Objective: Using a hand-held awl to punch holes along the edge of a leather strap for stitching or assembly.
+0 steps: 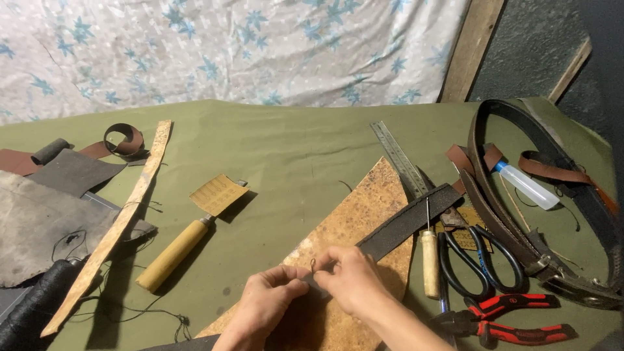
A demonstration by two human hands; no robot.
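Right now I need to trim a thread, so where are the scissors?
In the head view, the black-handled scissors lie on the right of the green cloth, between the wooden-handled awl and the dark belt, just above the red-handled pliers.

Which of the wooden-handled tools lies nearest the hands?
The awl, its pale handle just beside the right hand. The broad-bladed knife lies farther off, left of the left hand.

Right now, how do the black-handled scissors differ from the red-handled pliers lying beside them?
The scissors have black loop handles, while the pliers have red-and-black straight grips. The scissors lie with their handles toward the person and their blades pointing away, partly under the dark leather strip; the pliers lie crosswise, nearer the table's front edge, jaws toward the right hand. Both rest untouched on the green cloth.
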